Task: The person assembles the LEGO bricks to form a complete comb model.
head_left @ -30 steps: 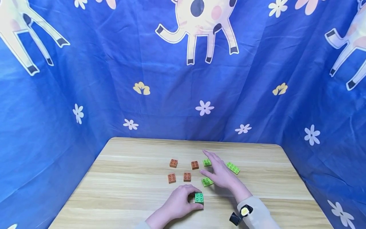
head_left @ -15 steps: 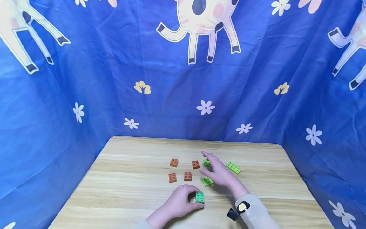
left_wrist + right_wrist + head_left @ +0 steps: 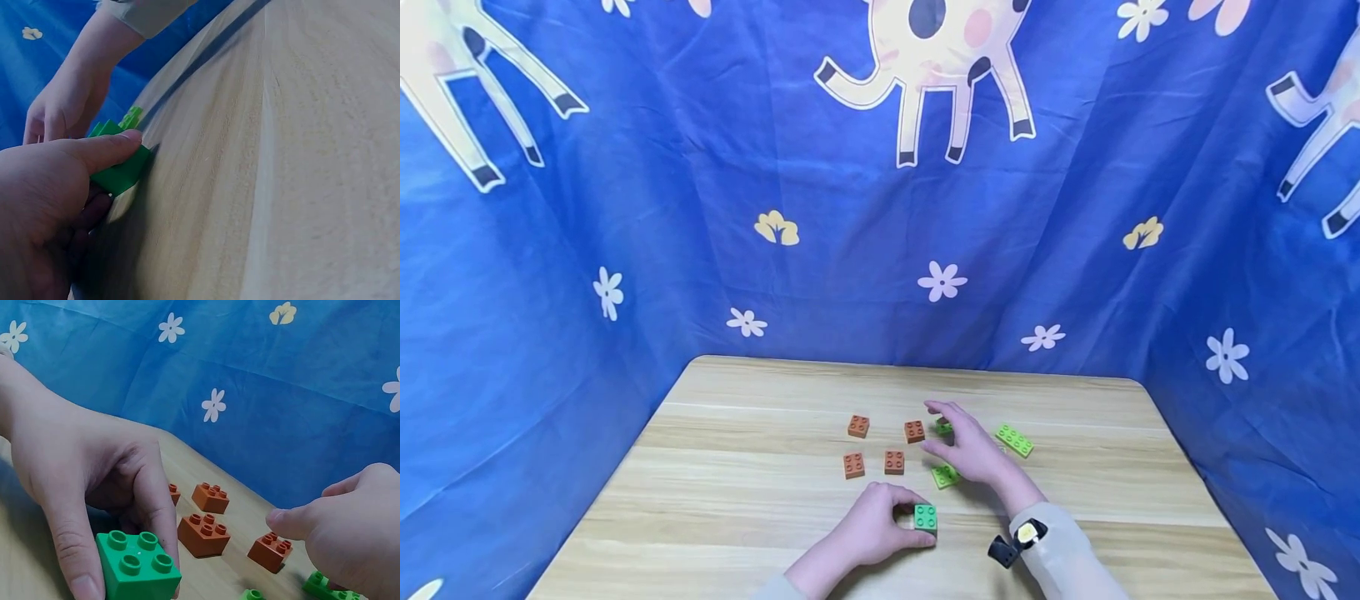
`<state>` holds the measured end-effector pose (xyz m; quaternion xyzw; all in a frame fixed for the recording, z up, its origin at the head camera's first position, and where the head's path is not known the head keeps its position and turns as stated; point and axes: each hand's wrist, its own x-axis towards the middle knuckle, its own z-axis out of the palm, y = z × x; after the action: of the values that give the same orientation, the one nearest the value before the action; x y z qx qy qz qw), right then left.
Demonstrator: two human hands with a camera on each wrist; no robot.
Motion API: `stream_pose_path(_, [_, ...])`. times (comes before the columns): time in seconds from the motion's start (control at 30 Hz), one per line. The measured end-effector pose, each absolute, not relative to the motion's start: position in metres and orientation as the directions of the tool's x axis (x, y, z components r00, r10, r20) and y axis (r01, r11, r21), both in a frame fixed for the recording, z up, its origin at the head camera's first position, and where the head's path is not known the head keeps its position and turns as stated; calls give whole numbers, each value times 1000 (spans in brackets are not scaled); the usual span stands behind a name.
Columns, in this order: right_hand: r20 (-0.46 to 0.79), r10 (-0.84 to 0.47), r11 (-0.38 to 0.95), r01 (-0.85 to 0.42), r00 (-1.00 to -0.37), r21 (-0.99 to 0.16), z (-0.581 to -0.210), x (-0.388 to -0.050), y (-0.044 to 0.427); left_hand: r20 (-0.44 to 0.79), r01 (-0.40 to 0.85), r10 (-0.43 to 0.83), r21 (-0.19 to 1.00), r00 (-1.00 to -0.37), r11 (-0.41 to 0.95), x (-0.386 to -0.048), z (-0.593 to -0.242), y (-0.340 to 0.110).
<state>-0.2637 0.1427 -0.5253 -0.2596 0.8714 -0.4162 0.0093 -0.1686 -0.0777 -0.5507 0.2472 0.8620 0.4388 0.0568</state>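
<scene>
My left hand (image 3: 880,525) pinches a green two-by-two toy brick (image 3: 925,517) between thumb and fingers, studs upward, low over the table. In the left wrist view the thumb lies along that brick (image 3: 119,172). My right hand (image 3: 966,450) hovers over lime-green bricks, its thumb and fingers spread apart. One lime-green brick (image 3: 945,477) lies partly under the hand, another (image 3: 943,428) sits partly behind its fingers. Whether a fingertip touches one of them I cannot tell. The right thumb (image 3: 290,523) appears near an orange-brown brick (image 3: 270,552) in the right wrist view.
Several orange-brown bricks (image 3: 893,462) lie spread left of the right hand. A longer lime-green brick (image 3: 1015,441) is right of it. The wooden table (image 3: 737,467) is bordered by blue printed cloth (image 3: 850,275) at the back and sides.
The right hand has drawn slightly back toward me, its fingertips now covering part of the far lime-green brick. The left hand keeps its pinch on the green brick. The head view has shifted slightly.
</scene>
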Motion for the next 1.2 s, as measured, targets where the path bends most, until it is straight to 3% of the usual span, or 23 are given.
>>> stream_pose_path(0.37, [159,-443,517,-396,-883,-759,-534,-275,136,100,348,448,784,-888,514,-168,-549,-80])
stream_pose_path(0.6, [195,-463,550,-453,-865,-702,-538,-278,131,105,352,451,786,-886,509,-168,-549,-79])
stream_pose_path(0.93, [177,-457,547,-432,-872,-717,-541,-282,124,93,338,445,789,-891,513,-169,-550,-78])
stream_pose_path(1.2, [159,-456,629,-443,-876,-639,-545,-283,118,103,342,447,798,-888,496,-169,-551,-78])
